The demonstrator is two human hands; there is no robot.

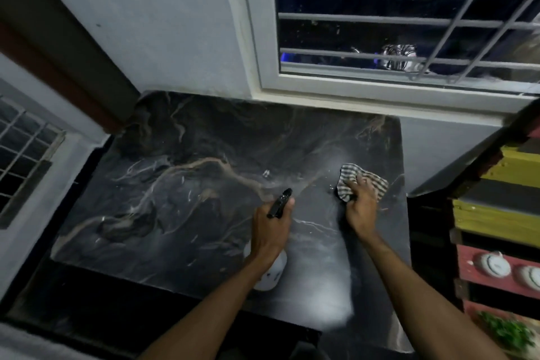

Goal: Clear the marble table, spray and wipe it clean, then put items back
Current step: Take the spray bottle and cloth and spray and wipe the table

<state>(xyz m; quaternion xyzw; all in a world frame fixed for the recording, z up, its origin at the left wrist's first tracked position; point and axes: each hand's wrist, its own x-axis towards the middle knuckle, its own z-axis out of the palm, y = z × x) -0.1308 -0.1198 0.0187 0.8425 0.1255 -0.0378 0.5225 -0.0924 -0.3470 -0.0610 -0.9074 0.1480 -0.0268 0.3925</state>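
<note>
A dark marble table with pale veins fills the middle of the view, its top bare apart from the cloth. My left hand grips a spray bottle with a white body and a black nozzle head that points toward the far right. A faint mist hangs over the marble ahead of the nozzle. My right hand presses down on a crumpled striped cloth near the table's right edge, with small wet drops just left of it.
The table stands in a corner, with a grey wall and a barred window behind it. A second barred window is on the left. To the right stands a painted slatted rack holding white cups and a green plant.
</note>
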